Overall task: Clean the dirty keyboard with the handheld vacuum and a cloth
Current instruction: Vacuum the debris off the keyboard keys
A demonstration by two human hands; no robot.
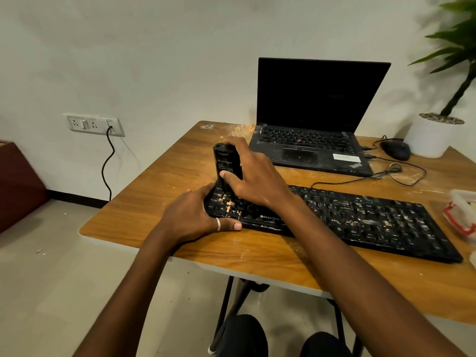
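Note:
A black keyboard (360, 217) strewn with orange and white crumbs lies across the wooden table (164, 181). My left hand (195, 217) grips the keyboard's left end, thumb on its front edge, a ring on one finger. My right hand (249, 176) holds a black handheld vacuum (225, 161) upright, its nozzle down on the keys at the left end and my thumb on its button. No cloth is in view.
An open black laptop (309, 140) with a dusty deck stands behind the keyboard. A black mouse (396, 149) and a white plant pot (432, 135) sit at the back right. A plastic container (463, 215) lies at the right edge. Crumbs dust the table.

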